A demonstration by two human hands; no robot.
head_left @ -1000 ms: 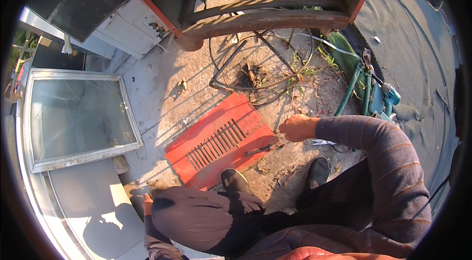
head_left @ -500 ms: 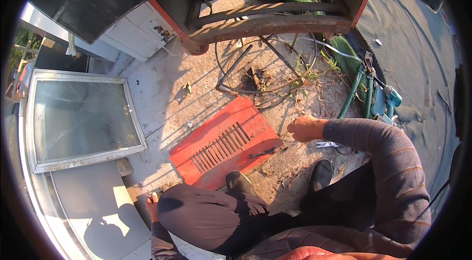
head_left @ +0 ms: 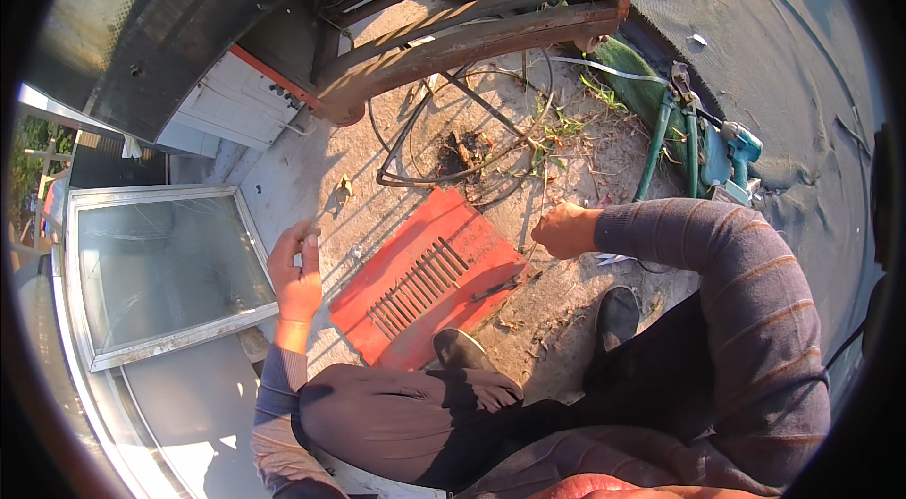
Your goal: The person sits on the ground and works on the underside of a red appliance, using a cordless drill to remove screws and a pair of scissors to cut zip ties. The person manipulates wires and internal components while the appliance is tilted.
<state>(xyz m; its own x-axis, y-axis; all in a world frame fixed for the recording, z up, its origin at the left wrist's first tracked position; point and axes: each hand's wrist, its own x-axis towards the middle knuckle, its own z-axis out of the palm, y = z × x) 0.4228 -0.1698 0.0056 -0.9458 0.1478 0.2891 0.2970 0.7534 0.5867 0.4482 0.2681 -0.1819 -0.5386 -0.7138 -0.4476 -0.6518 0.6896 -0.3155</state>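
My left hand (head_left: 296, 274) is raised beside the glazed frame, its fingers curled toward the thumb. Anything small between its fingertips is too hard to make out. Right of the red slotted metal panel (head_left: 425, 282), my right hand (head_left: 566, 231) is closed with the knuckles up, and what it holds is hidden. The panel lies flat on the ground in front of my feet. Across its right end rests a dark metal tool (head_left: 495, 289), shaped like a spanner. Bent dark metal rods and a hoop (head_left: 462, 180) lie just beyond the panel.
A large metal cabinet frame (head_left: 462, 55) stands ahead. Left lies a white-framed glass pane (head_left: 175, 268). On the right are green-handled bolt cutters (head_left: 659, 145), a teal power tool (head_left: 743, 148) and grey sheeting (head_left: 802, 74). My shoe (head_left: 617, 315) is by the dry debris.
My left hand has risen from beside my knee to a place near the glass pane's right edge. My right hand stays closed beside the panel. The view has shifted slightly.
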